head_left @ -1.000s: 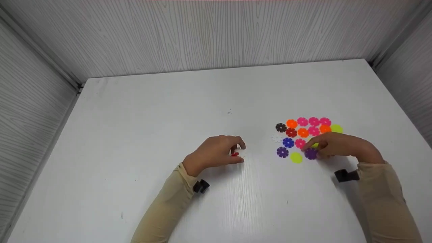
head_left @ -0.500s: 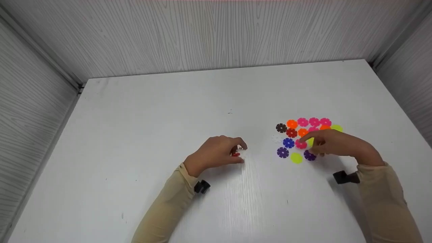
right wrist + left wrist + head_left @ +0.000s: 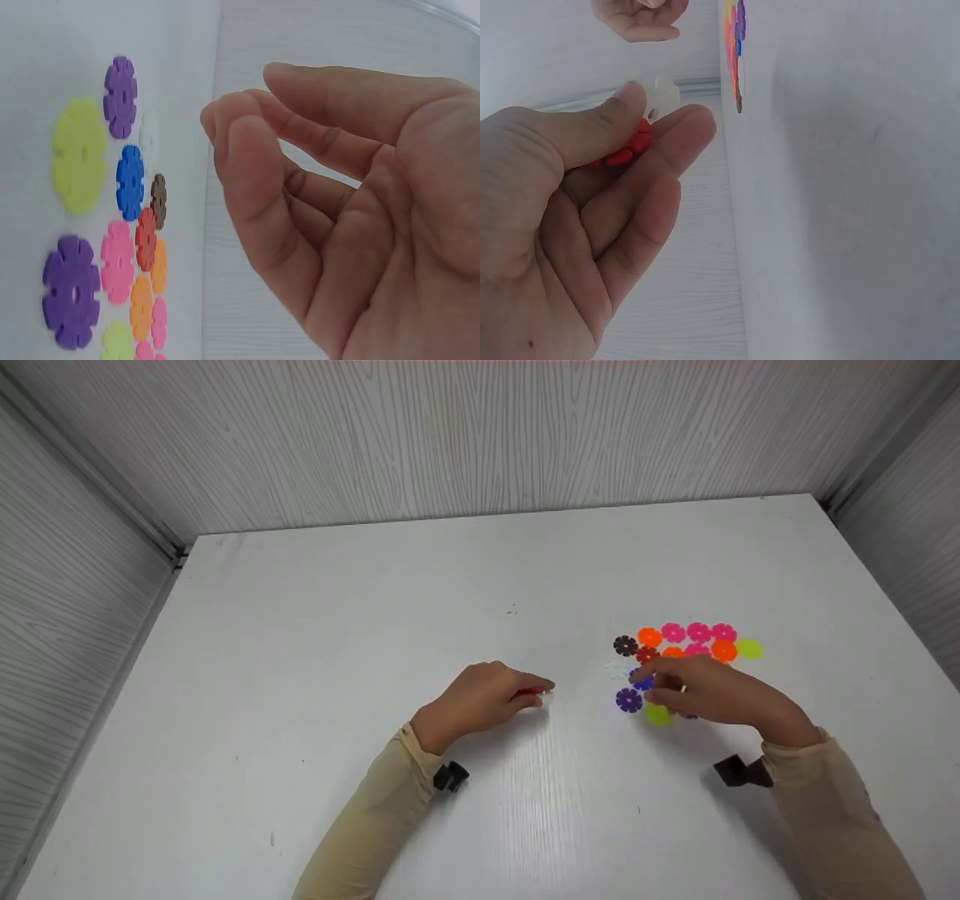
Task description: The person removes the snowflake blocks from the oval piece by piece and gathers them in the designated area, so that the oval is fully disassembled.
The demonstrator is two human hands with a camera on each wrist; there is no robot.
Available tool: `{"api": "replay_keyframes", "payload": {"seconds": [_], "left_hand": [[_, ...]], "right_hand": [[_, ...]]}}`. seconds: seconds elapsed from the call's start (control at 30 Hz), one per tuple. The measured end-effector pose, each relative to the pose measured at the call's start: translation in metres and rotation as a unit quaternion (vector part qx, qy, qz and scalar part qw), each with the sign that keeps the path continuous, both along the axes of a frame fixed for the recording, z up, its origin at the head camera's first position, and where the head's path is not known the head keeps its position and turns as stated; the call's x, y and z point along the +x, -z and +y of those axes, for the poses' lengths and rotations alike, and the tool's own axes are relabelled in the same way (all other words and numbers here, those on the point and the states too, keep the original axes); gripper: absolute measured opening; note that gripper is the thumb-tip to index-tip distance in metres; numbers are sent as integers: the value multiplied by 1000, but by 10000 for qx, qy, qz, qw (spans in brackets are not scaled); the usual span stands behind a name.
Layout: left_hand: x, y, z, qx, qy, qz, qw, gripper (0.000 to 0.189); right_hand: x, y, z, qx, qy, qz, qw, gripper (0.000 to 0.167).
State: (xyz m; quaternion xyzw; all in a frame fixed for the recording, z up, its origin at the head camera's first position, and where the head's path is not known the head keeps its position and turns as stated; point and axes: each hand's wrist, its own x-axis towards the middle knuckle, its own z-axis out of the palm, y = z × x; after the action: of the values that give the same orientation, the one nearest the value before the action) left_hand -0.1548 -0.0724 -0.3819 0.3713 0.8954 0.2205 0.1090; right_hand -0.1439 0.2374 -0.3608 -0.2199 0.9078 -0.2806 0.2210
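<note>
My left hand (image 3: 484, 697) pinches a red snowflake disc (image 3: 637, 141) between thumb and fingers, above the table. A whitish, see-through snowflake disc (image 3: 662, 97) sticks out past the fingertips, against the red one. To the right, my right hand (image 3: 709, 690) hovers over a patch of notched plastic discs, its fingers loosely bent and holding nothing. Under and beside it lie a blue disc (image 3: 130, 182), a yellow-green disc (image 3: 79, 156) and two purple discs, one nearer (image 3: 71, 291). In the head view this hand hides part of the patch.
Pink discs (image 3: 698, 631), orange discs (image 3: 649, 637), a dark brown disc (image 3: 625, 645) and a white disc (image 3: 617, 669) lie flat in the patch. The white table (image 3: 337, 622) meets a wood-grain panel (image 3: 480, 442) behind.
My right hand has moved left from the near purple disc, across the pink one, to the blue one. The left hand's fingers have closed further around its discs, staying in place.
</note>
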Motion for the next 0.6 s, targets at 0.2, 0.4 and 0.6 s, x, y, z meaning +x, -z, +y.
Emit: {"api": "replay_keyframes", "payload": {"seconds": [0.2, 0.4, 0.6], "left_hand": [[3, 1, 2, 156, 125, 28, 9998, 25], [4, 1, 4, 296, -3, 234, 9993, 19], [5, 2, 6, 312, 5, 466, 9984, 23]], "right_hand": [[2, 4, -17, -33, -87, 426, 9990, 31], [1, 15, -27, -206, -245, 593, 9977, 32], [1, 21, -36, -412, -319, 661, 9964, 31]]}}
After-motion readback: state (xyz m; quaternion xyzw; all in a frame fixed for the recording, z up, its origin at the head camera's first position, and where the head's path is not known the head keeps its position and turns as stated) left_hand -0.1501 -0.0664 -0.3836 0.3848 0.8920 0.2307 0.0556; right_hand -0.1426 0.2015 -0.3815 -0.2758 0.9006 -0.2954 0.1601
